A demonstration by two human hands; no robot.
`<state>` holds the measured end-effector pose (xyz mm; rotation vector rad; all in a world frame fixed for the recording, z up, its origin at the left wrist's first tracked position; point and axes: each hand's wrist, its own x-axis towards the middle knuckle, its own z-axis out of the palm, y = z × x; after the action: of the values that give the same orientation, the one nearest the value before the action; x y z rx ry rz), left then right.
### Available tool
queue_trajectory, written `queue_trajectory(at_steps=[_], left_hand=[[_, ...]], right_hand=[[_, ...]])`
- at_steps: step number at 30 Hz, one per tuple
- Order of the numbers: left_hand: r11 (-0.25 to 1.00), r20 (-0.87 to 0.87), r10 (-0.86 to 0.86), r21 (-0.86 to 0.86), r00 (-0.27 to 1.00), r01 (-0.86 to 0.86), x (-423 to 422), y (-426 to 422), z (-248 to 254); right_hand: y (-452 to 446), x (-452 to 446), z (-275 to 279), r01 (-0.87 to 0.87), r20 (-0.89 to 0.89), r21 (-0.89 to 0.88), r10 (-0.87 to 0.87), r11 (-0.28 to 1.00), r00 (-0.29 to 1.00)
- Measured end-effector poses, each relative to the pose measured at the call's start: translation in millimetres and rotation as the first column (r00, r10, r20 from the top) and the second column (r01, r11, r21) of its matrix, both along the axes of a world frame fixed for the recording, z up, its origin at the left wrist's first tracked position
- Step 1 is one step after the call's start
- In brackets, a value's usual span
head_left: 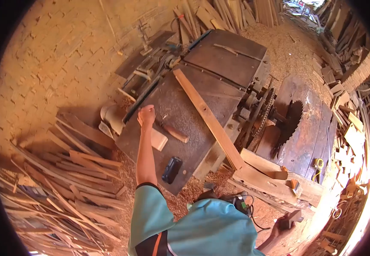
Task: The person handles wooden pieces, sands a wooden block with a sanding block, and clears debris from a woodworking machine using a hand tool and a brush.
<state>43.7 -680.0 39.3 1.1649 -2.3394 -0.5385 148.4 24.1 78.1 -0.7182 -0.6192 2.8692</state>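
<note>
My left hand (146, 115), fingers curled closed, is over the near left part of the brown machine table (172, 94); anything in its grip is too small to make out. Just below it lie a pale wood block (158, 140) and a rounded wooden piece (176, 133). A black case-like object (172, 170) rests by the table's front corner. At the lower right, away from the table, my right hand (284, 223) is closed around a small brownish block (295, 216). A long plank (208, 115) lies slanting across the table's right side.
A large toothed circular blade (292, 126) and a chain stand right of the table. A yellow tape measure (319, 163) lies on the wooden bench (308, 145). Curved wood strips (82, 170) are piled at the left, offcuts (351, 136) at the right. A brick wall rises behind.
</note>
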Motion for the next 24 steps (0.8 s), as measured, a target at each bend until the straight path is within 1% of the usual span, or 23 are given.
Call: queue_trajectory(at_steps=[1,2,4,6,7,8,9,10,11,12,13,14,15,16,17,18,20,21,22,23,24], left_hand=[[0.995,0.020,-0.095,0.026,0.995,0.094,-5,-1,9],[0.995,0.083,-0.098,-0.013,0.992,0.100,-11,1,18],[0.987,0.208,-0.108,-0.091,0.972,0.129,-27,18,41],[0.959,0.324,-0.202,-0.126,0.924,0.254,-37,-2,19],[0.965,0.347,-0.259,0.048,0.902,0.258,-40,-13,9],[0.934,0.343,-0.338,0.010,0.876,0.356,-41,-22,-6],[0.880,0.241,-0.449,-0.046,0.860,0.472,-44,-51,-47],[0.859,0.271,-0.500,0.033,0.823,0.511,-41,-40,-27],[0.856,0.320,-0.508,0.081,0.800,0.511,-46,-53,-40],[0.745,0.491,-0.539,-0.101,0.684,0.660,-47,-55,-37],[0.812,0.194,-0.563,-0.052,0.803,0.582,-46,-69,-59],[0.793,0.357,-0.542,-0.084,0.761,0.603,-44,-60,-38],[0.789,0.187,-0.578,-0.121,0.795,0.602,-45,-52,-30],[0.801,0.006,-0.586,-0.147,0.810,0.581,-48,-46,-24],[0.828,-0.137,-0.561,-0.120,0.817,0.548,-47,-3,15],[0.859,-0.275,-0.507,-0.086,0.817,0.504,-37,54,59],[0.869,-0.471,-0.430,0.014,0.770,0.494,-18,134,102],[0.856,-0.518,-0.334,0.183,0.788,0.484,-6,173,117],[0.814,-0.550,-0.229,0.344,0.803,0.468,4,208,126],[0.678,-0.631,-0.217,0.451,0.745,0.580,13,237,121],[0.514,-0.708,-0.186,0.521,0.681,0.681,19,264,112]], right_hand=[[-1,2,4,0.063,0.059,-0.001,-0.063,0.998,0.996],[-2,8,7,0.129,0.126,-0.001,-0.127,0.992,0.984],[-3,19,7,0.146,0.044,-0.042,-0.144,0.988,0.989],[1,25,6,0.190,0.013,-0.126,-0.190,0.974,0.982],[0,28,7,0.191,-0.016,-0.104,-0.193,0.976,0.981],[3,29,7,0.207,-0.046,-0.067,-0.210,0.976,0.977],[-2,27,14,0.292,0.007,-0.075,-0.293,0.953,0.956],[-9,22,24,0.282,-0.008,-0.059,-0.283,0.958,0.959],[-24,11,43,0.357,0.043,-0.008,-0.356,0.934,0.934],[-23,6,47,0.394,0.149,0.007,-0.391,0.919,0.908],[-28,3,53,0.423,0.192,0.006,-0.416,0.906,0.889],[-24,4,44,0.416,0.191,-0.097,-0.394,0.904,0.899],[-30,0,55,0.397,0.245,-0.110,-0.362,0.911,0.899],[-27,1,45,0.389,0.249,-0.105,-0.354,0.915,0.901],[-26,6,41,0.311,0.210,-0.103,-0.285,0.945,0.935],[-26,11,35,0.239,0.236,-0.037,-0.224,0.970,0.946],[-33,16,30,0.192,0.374,0.258,-0.281,0.947,0.884],[-27,21,19,0.123,0.384,0.315,-0.245,0.941,0.890],[-21,24,3,0.051,0.393,0.369,-0.206,0.928,0.896],[-18,24,-13,0.037,0.416,0.463,-0.254,0.886,0.873],[-16,23,-14,-0.009,0.435,0.468,-0.221,0.883,0.873]])
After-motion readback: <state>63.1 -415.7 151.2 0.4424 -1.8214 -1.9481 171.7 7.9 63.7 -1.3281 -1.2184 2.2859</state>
